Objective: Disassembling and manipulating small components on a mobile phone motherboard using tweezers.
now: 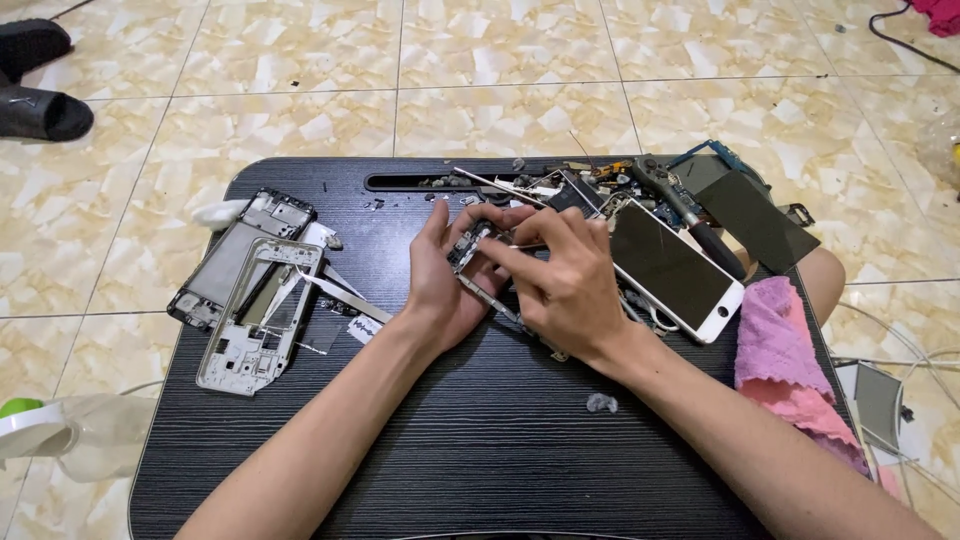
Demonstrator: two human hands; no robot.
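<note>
A small phone frame part (478,262), dark with metal edges, sits pinched between both hands over the middle of the black tabletop (480,440). A little white label (362,329) lies just left of the wrists. The left hand (445,275) cups it from below, its grip closed on the part; the right hand (565,280) arches over, fingertips pressed onto it.

phone frames (250,300): 2 | white phone (675,270): 1 | pink cloth (790,360): 1 | sandals (35,85): 2

On the lap table (480,450), phone frames (255,310) lie left, a cloth (785,350) right.
</note>
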